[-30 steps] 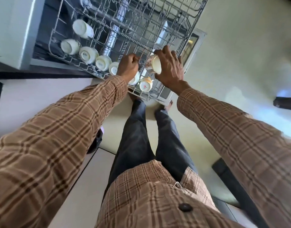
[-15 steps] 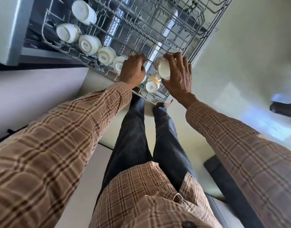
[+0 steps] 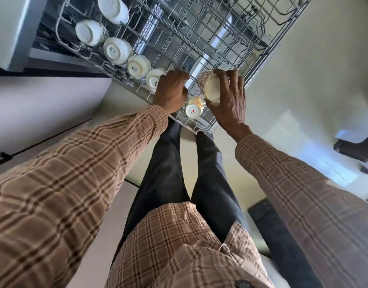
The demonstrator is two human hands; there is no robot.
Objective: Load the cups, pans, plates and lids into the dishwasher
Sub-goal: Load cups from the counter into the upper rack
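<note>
The dishwasher's wire upper rack (image 3: 220, 38) is pulled out in front of me. Several white cups (image 3: 116, 50) sit upside down in a row along its left side. A cup with a red logo (image 3: 193, 110) sits at the near corner. My left hand (image 3: 170, 92) is curled knuckles-up over the front row, closed on a white cup that it almost hides. My right hand (image 3: 230, 102) holds a patterned cup (image 3: 210, 88) tilted over the rack, with its mouth towards me.
The dishwasher's grey body (image 3: 8, 28) and a pale cabinet front (image 3: 44, 104) are on the left. My legs stand right below the rack's near edge. A dark mat (image 3: 262, 215) lies on the floor, and a dark object (image 3: 355, 148) sits at the right edge.
Both hands stay at the rack's near corner. My right hand has turned the patterned cup so its mouth faces me more. The white cup under my left hand is now nearly covered.
</note>
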